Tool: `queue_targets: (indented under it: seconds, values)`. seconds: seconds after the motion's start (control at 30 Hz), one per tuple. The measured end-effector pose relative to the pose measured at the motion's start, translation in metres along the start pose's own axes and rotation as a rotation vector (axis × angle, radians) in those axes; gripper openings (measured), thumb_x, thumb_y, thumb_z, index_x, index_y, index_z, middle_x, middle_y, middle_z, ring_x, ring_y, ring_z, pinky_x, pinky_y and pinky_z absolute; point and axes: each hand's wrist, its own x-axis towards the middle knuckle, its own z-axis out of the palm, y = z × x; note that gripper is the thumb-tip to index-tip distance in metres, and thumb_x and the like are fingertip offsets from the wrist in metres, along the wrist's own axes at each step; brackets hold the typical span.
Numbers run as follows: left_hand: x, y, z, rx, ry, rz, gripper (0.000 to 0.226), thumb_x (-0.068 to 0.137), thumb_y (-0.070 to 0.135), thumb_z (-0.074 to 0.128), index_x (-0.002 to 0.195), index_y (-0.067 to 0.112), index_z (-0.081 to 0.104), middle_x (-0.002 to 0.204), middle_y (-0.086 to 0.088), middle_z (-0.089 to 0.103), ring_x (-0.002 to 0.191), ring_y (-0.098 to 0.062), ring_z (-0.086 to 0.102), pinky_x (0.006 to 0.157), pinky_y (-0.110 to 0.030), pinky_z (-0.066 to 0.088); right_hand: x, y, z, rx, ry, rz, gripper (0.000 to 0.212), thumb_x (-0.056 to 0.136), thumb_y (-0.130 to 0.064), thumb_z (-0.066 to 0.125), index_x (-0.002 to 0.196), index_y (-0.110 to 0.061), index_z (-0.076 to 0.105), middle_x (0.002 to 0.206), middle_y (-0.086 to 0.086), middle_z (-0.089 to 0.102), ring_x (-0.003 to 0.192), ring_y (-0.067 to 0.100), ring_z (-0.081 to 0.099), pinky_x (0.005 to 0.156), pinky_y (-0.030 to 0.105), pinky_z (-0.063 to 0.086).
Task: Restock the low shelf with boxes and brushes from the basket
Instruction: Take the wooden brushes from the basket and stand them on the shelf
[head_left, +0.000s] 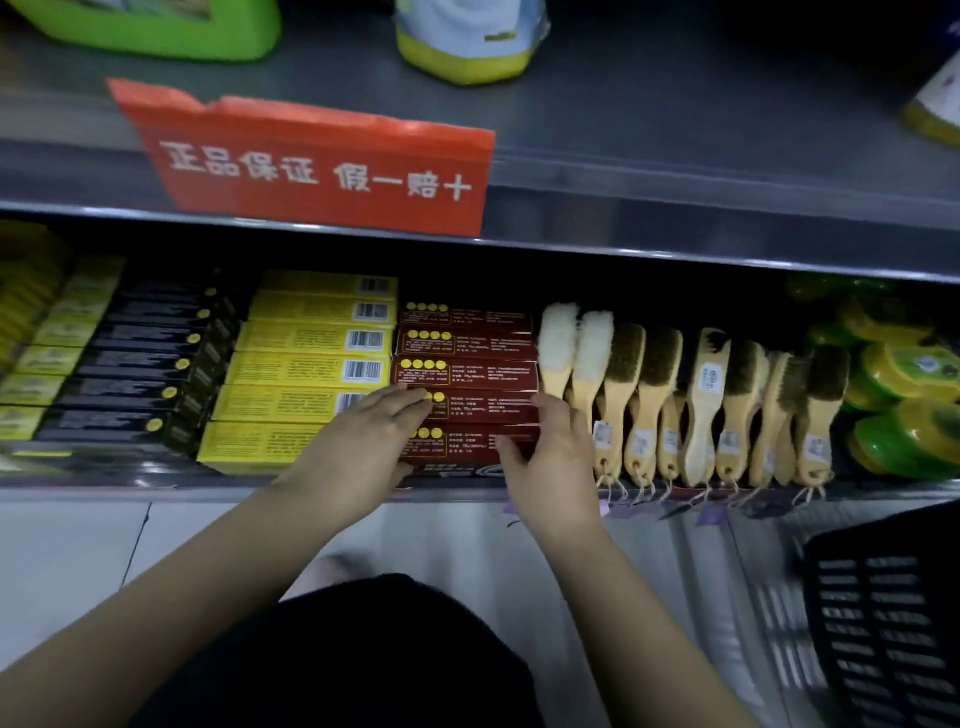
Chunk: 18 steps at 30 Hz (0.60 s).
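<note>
This is a shop aisle. Grey metal shelving (675, 244) holds neat rows of identical yellow barcoded boxes (311, 340), dark red boxes (467, 371) and label-stickered wooden brushes (701, 405). A red promotional sign (322, 166) hangs above, and a black plastic basket (893, 623) sits alongside.

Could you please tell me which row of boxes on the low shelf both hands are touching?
The dark red boxes, between the yellow boxes and the wooden brushes; left hand and right hand flank its front boxes.
</note>
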Motion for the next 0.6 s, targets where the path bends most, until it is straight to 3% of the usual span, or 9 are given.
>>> queue_targets:
  seconds: [0.07,0.13,0.23,0.3,0.4,0.5,0.6]
  values:
    - [-0.012,-0.012,-0.006,-0.083,0.053,-0.048,0.074,0.086,0.030,0.065,0.148,0.018,0.025,0.155,0.003,0.025,0.142,-0.013,0.020,0.111,-0.018,0.010,0.000,-0.024,0.010,-0.056,-0.031,-0.160,0.047,0.088,-0.026,0.060,0.132,-0.018,0.043,0.126,0.000,0.040,0.118,0.014,0.038,0.094,0.019,0.029]
    - [-0.028,-0.027,-0.011,-0.131,0.103,-0.119,0.076,0.083,0.028,0.069,0.146,0.015,0.029,0.152,0.000,0.030,0.140,-0.016,0.026,0.110,-0.022,0.017,0.001,-0.049,0.027,-0.053,-0.218,-0.295,0.046,0.090,-0.028,0.057,0.133,-0.019,0.044,0.132,0.000,0.038,0.124,0.016,0.035,0.097,0.018,0.025]
    - [-0.045,-0.048,-0.012,-0.137,0.097,-0.226,0.082,0.084,0.031,0.069,0.148,0.008,0.023,0.155,-0.008,0.024,0.142,-0.022,0.022,0.112,-0.029,0.021,0.002,-0.073,0.055,-0.172,-0.453,-0.446,0.061,0.091,-0.032,0.057,0.144,-0.017,0.032,0.151,0.002,0.024,0.139,0.020,0.020,0.112,0.028,0.016]
    - [-0.050,-0.058,-0.008,-0.140,0.044,-0.270,0.083,0.086,0.029,0.066,0.149,0.006,0.017,0.156,-0.009,0.019,0.144,-0.021,0.018,0.113,-0.026,0.017,0.002,-0.079,0.072,-0.336,-0.532,-0.519,0.070,0.091,-0.033,0.057,0.148,-0.016,0.021,0.158,0.003,0.011,0.144,0.019,0.009,0.116,0.034,0.005]
    - [-0.054,-0.067,0.001,-0.125,0.037,-0.282,0.073,0.088,0.014,0.062,0.148,0.006,0.021,0.156,-0.009,0.019,0.144,-0.021,0.020,0.112,-0.024,0.019,0.001,-0.076,0.088,-0.471,-0.562,-0.581,0.071,0.094,-0.029,0.052,0.150,-0.015,0.012,0.159,0.002,0.001,0.146,0.018,0.002,0.116,0.032,-0.004]
    - [-0.057,-0.070,0.008,-0.125,0.106,-0.289,0.066,0.088,0.001,0.054,0.147,0.008,0.026,0.156,-0.008,0.020,0.142,-0.021,0.023,0.111,-0.025,0.025,0.000,-0.074,0.091,-0.477,-0.509,-0.615,0.065,0.096,-0.024,0.049,0.150,-0.017,0.015,0.159,0.002,0.005,0.146,0.019,0.007,0.117,0.030,-0.001]
    - [-0.061,-0.069,0.005,-0.208,0.168,-0.266,0.061,0.090,0.005,0.055,0.146,0.009,0.032,0.155,-0.006,0.026,0.141,-0.018,0.026,0.109,-0.020,0.022,0.001,-0.079,0.088,-0.495,-0.512,-0.590,0.064,0.095,-0.028,0.052,0.149,-0.019,0.020,0.159,0.000,0.010,0.145,0.017,0.011,0.117,0.032,0.002]
